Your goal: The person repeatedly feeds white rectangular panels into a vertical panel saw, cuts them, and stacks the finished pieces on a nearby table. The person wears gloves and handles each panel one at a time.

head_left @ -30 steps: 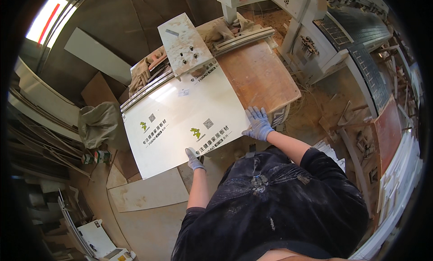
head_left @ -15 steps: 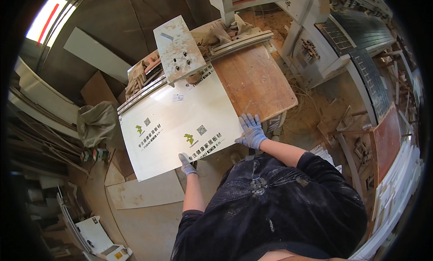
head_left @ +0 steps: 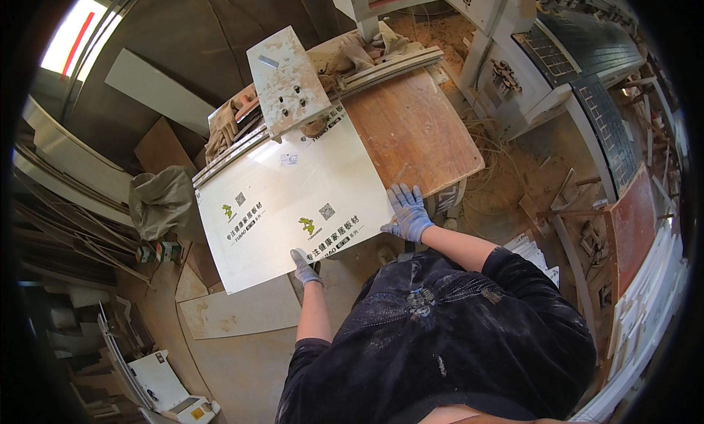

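Head view: compared with one second ago, the white printed panel (head_left: 275, 200) and both hands sit slightly farther left and lower in the frame; the dusty machine plate (head_left: 286, 76) also shifts. The left hand (head_left: 306, 268) grasps the panel's near edge, thumb on top. The right hand (head_left: 408, 214), formerly with fingers together, now spreads them at the panel's right corner, unclenched. The panel lies partly on the brown table (head_left: 411, 134), partly beneath the plate. Count: one panel, bearing two green figures, two square codes and one label (head_left: 289, 159); two gloves; four dark fasteners (head_left: 298, 89).
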Demonstrator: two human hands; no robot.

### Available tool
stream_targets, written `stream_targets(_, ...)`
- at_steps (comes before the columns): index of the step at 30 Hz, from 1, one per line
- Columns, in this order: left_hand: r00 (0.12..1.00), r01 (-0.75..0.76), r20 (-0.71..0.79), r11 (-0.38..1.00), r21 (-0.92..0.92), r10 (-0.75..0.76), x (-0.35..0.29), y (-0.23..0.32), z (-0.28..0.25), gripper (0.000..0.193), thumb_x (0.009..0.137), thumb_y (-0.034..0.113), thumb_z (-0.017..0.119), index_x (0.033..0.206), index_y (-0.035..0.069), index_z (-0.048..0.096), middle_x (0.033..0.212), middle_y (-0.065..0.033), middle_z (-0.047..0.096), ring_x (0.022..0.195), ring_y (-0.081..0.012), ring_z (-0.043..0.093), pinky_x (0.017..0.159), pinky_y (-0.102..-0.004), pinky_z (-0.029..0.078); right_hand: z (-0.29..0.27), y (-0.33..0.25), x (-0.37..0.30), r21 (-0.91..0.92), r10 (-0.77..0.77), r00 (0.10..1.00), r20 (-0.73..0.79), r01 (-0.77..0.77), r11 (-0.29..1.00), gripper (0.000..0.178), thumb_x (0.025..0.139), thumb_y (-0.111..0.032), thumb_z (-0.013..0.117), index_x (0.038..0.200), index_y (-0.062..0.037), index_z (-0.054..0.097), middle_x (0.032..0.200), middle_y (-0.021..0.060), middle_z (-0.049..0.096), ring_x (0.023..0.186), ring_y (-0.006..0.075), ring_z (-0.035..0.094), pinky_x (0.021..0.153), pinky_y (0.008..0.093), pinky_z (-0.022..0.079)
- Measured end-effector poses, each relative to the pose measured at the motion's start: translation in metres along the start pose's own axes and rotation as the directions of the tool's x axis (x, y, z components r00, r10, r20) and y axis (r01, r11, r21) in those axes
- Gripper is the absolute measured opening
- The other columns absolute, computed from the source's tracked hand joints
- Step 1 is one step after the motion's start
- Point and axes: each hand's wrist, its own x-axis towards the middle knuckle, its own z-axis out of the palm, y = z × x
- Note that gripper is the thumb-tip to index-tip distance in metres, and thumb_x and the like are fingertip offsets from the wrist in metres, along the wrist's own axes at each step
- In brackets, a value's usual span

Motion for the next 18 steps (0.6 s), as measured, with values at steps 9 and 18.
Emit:
stream_targets(9,1.000,-0.010,-0.002,1.000,0.010,0.010,-0.0022,0.0009,0.0036,0.070,0.073,0.078,0.060,0.115,0.022,0.061,0.097,0.0048,0.069,0.079,-0.0123,0.063,0.064,-0.0297,0.048,-0.0008,0.0023,0.0018,-0.002,0.005,1.000,0.018,-0.005,1.000,0.103,0.078,-0.071,0.054,0.149,-0.0014,0.026,0.155,0.0180,0.023,0.146,0.0345,0.014,0.117,0.0531,0.001)
stream_targets(18,0.999,-0.031,0.005,0.999,-0.031,0.031,-0.0084,0.0034,0.0069,0.070,0.077,0.071,0.064,0.117,0.014,0.060,0.096,-0.0012,0.070,0.076,-0.0151,0.066,0.062,-0.0311,0.052,-0.0019,0.0046,0.0028,0.008,0.007,1.000,0.021,-0.007,1.000,0.102,0.078,-0.070,0.054,0.149,-0.0018,0.026,0.156,0.0172,0.022,0.146,0.0345,0.013,0.117,0.0530,0.001)
